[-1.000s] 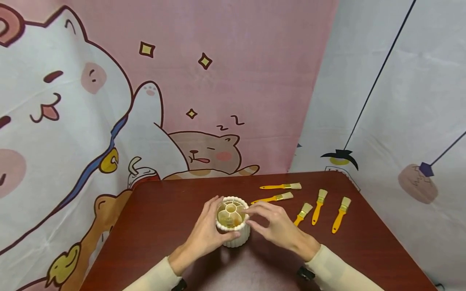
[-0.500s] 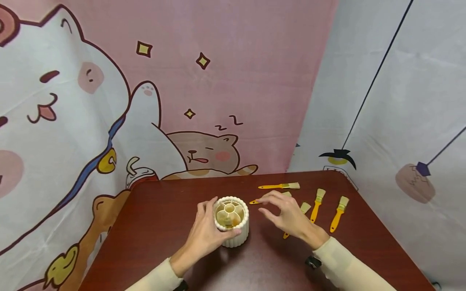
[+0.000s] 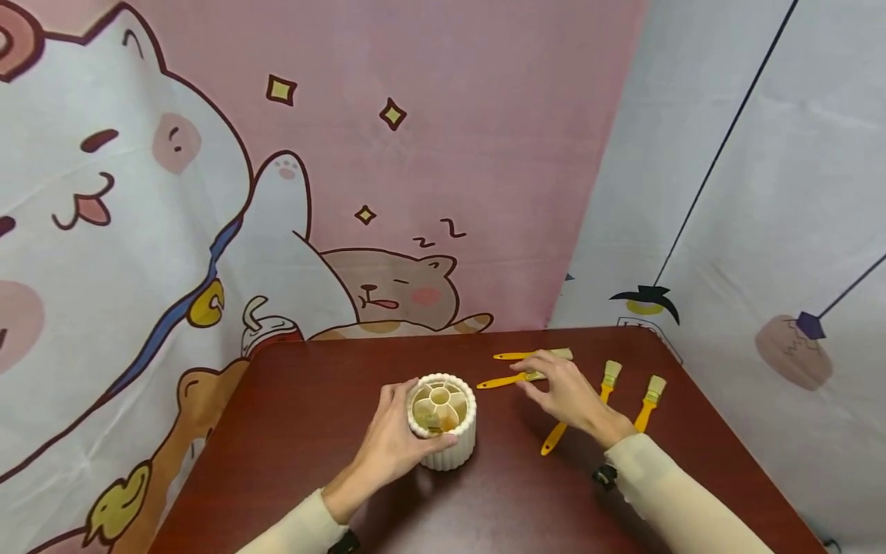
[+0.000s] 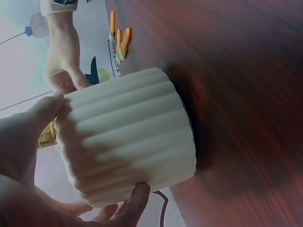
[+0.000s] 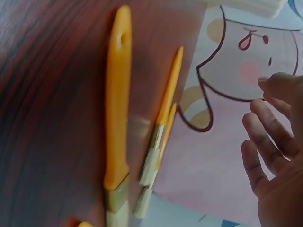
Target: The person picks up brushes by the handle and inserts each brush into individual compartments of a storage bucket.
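Observation:
My left hand (image 3: 394, 431) grips a white ribbed holder (image 3: 453, 452) by its side, thumb over the front of the beaded rim. The holder stands upright on the table, with round-centred dividers inside. A paintbrush (image 3: 434, 422) sits in its front part, mostly hidden by the wall; its gold metal band (image 4: 46, 137) shows in the left wrist view. To the right, my right hand (image 3: 571, 396) hovers with loosely bent fingers, holding nothing. Below it lies a yellow-handled paintbrush (image 3: 500, 382), partly covered by the fingers. Another paintbrush (image 5: 118, 113) looks large in the right wrist view.
On the dark red table (image 3: 318, 415), a far paintbrush (image 3: 510, 356) lies sideways. Two more, a paintbrush (image 3: 612, 375) and a rightmost paintbrush (image 3: 653, 392), lie with bristles pointing away. A printed cartoon cloth (image 3: 484, 154) hangs behind the table.
My right hand has moved away from the holder's rim, rightward, to above the paintbrushes. The left hand keeps its grip on the holder.

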A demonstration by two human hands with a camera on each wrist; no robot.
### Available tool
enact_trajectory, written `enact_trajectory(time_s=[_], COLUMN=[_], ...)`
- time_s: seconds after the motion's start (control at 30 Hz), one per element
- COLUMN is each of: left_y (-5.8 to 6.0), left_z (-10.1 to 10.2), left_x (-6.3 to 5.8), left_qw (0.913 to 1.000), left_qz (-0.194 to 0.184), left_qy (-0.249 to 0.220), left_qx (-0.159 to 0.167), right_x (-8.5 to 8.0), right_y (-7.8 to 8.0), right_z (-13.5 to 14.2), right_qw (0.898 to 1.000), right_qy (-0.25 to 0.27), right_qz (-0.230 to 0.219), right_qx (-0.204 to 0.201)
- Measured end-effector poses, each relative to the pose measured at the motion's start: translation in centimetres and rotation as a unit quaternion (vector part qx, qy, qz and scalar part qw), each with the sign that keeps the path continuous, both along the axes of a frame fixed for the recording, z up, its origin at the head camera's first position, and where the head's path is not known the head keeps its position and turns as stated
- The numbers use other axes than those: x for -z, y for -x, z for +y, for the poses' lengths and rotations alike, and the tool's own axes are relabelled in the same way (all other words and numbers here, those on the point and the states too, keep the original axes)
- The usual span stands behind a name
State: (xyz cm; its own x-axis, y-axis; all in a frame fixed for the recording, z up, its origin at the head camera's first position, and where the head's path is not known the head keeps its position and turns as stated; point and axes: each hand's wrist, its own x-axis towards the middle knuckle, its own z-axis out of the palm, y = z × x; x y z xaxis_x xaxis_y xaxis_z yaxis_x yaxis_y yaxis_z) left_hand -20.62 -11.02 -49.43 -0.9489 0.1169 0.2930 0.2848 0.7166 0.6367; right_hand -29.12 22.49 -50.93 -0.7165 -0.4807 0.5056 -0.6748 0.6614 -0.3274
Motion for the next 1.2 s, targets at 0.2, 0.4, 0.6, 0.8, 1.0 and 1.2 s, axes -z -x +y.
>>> enact_trajectory(time_s=[0.2, 0.4, 0.6, 0.8, 1.0, 1.2], left_y=[0.4, 0.7, 1.0, 1.1, 1.0, 0.0], left_z=[-0.7, -1.3, -1.9, -2.2, -2.2, -1.2], left_x=[-0.3, -0.4, -0.5, -0.7, -0.6, 0.1], left_qw=[0.9989, 0.9972, 0.9924, 0.9865, 0.9871, 0.9956], left_qz=[-0.010, -0.029, -0.054, -0.069, -0.068, -0.055], left_qy=[-0.014, -0.017, -0.037, -0.064, -0.068, -0.061], left_qx=[0.042, 0.067, 0.104, 0.134, 0.128, 0.043], right_x=[1.1, 2.1, 2.8, 3.4, 3.7, 3.8], right_y=[1.1, 2.3, 3.4, 4.2, 4.9, 5.6], right_z=[1.1, 2.5, 3.2, 3.1, 3.2, 3.3], right_qw=[0.999, 0.996, 0.992, 0.990, 0.989, 0.986], right_qy=[-0.027, -0.060, -0.089, -0.100, -0.106, -0.118], right_qz=[-0.027, -0.044, -0.057, -0.070, -0.079, -0.091], right_qx=[0.021, 0.040, 0.062, 0.067, 0.065, 0.070])
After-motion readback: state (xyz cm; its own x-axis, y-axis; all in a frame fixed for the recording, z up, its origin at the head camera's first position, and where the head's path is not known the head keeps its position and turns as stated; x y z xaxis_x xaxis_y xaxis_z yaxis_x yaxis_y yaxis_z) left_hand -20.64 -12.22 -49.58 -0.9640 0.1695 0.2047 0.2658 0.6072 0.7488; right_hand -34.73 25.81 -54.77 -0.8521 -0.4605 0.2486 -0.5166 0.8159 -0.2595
